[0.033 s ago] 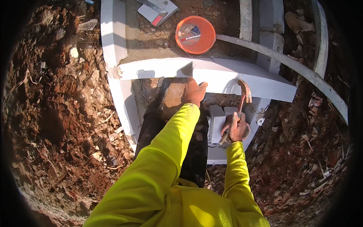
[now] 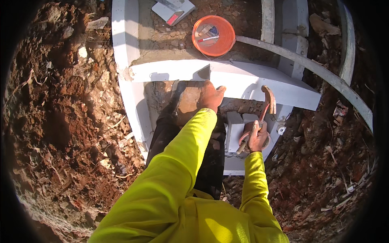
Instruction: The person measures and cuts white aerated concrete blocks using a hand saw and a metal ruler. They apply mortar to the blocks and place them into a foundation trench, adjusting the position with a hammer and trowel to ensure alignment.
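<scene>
My right hand (image 2: 257, 138) is closed around the handle of a claw hammer (image 2: 269, 99), its metal head raised near the front edge of a long white block (image 2: 263, 90). At that block's left end, my left hand (image 2: 211, 96) grips the near edge, thumb pointing right. The block lies across the wall at a slight angle, its right end jutting past the side wall. Left of it, in the same row, sits another white block (image 2: 174, 69), with a dark notch between the two. Below the hammer, a round container (image 2: 266, 141) is partly hidden by my right hand.
An orange bucket (image 2: 213, 36) holding small tools stands beyond the row. Farther left, a tool rests on a white block piece (image 2: 178, 12). Smaller grey-white blocks (image 2: 235, 131) stand beside my legs. A curved-looking pale beam (image 2: 308, 65) crosses the right side. Rough reddish soil (image 2: 60, 121) flanks the walls.
The whole view has shifted slightly. The hammer head has moved a little to the right, while my left hand keeps its place on the block.
</scene>
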`<state>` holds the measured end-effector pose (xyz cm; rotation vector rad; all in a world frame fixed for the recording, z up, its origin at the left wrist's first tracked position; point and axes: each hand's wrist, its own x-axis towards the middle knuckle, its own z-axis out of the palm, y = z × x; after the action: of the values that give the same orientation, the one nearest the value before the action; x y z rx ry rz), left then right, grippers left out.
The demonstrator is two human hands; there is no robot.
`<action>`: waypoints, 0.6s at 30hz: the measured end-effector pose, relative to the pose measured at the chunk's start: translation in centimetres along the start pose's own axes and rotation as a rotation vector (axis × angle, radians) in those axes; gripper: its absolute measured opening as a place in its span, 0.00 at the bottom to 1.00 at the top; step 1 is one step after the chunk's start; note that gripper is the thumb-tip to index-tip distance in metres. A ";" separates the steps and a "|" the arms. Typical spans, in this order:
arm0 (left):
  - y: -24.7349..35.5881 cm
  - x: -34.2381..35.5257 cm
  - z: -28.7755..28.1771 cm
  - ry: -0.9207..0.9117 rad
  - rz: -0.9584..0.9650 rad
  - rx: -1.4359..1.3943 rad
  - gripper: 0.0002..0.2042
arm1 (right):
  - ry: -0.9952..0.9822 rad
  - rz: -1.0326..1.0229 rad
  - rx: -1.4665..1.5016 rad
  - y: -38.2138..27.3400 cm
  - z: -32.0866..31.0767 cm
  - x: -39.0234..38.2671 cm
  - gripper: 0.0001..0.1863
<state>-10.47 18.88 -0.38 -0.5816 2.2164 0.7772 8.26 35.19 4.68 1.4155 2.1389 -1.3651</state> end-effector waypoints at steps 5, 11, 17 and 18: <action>1.4 -0.6 -1.1 -0.074 -0.044 -0.005 0.29 | 0.044 -0.171 0.049 3.8 -1.1 2.4 0.11; 0.4 -0.2 0.3 -0.045 0.005 -0.045 0.29 | 0.200 -0.202 0.052 3.9 -2.3 2.4 0.13; -0.7 0.6 0.6 -0.029 -0.034 -0.069 0.41 | 0.177 0.009 0.267 3.1 -4.4 2.6 0.15; -0.5 0.6 0.7 -0.026 -0.013 -0.039 0.40 | 0.219 -0.045 0.220 4.0 -4.6 3.3 0.16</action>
<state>-10.22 18.84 -1.37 -0.6006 2.1757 0.8184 11.13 41.20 2.82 1.6791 2.2207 -1.5681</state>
